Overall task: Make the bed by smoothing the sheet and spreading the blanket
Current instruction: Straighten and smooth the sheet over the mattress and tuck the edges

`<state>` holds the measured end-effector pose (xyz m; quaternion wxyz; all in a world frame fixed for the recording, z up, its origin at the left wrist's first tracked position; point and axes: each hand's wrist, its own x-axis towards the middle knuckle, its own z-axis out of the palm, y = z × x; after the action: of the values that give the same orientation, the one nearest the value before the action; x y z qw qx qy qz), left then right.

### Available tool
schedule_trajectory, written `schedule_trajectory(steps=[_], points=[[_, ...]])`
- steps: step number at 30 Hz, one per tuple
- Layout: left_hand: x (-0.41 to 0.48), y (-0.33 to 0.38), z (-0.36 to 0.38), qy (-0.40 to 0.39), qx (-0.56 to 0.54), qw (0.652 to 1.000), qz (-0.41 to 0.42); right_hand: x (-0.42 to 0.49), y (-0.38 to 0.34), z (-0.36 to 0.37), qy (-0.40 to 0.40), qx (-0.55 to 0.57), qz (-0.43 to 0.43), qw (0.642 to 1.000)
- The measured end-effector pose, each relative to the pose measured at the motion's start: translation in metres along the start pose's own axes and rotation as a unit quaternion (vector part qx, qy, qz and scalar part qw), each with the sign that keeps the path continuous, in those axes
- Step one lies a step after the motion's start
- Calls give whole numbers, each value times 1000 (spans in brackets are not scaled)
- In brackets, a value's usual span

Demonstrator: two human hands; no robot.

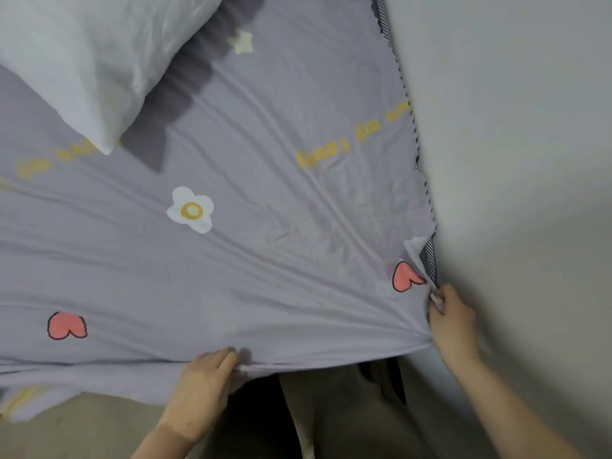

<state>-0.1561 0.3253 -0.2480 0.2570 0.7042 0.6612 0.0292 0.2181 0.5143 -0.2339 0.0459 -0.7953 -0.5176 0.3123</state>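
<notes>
left hand [205, 382] is pinching the near hem of the sheet [265, 260] between curled fingers and thumb, and right hand [452, 321] is clutching a bunched corner of the same sheet close against the wall [513, 160]. the sheet is lying across the bed, stretching taut between the two hands, with creases fanning out from the right hand's bunch toward the middle. just above that hand the cloth is lifting off the striped mattress edge [430, 256], leaving it bare. farther off, a white pillow [82, 61] is sitting on the sheet at the far left, and the floor [99, 422] is showing below the hanging hem. no blanket is showing. as i judge it, pulling harder toward this corner is risking more cloth coming off the wall side, while the pillow's weight may be pinning the far end and locking the creases in.
</notes>
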Motion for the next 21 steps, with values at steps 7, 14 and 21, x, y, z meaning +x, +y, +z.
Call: schedule_trajectory(steps=[7,14,21], points=[[-6,8,3,-131,-4,991,-29,-22,37,6,-82,-250,82,961],[13,10,18,-321,11,943,-81,12,-22,9,-298,-450,163,826],[85,-3,-28,54,-126,988,-67,33,-184,55,-74,-351,-305,882]])
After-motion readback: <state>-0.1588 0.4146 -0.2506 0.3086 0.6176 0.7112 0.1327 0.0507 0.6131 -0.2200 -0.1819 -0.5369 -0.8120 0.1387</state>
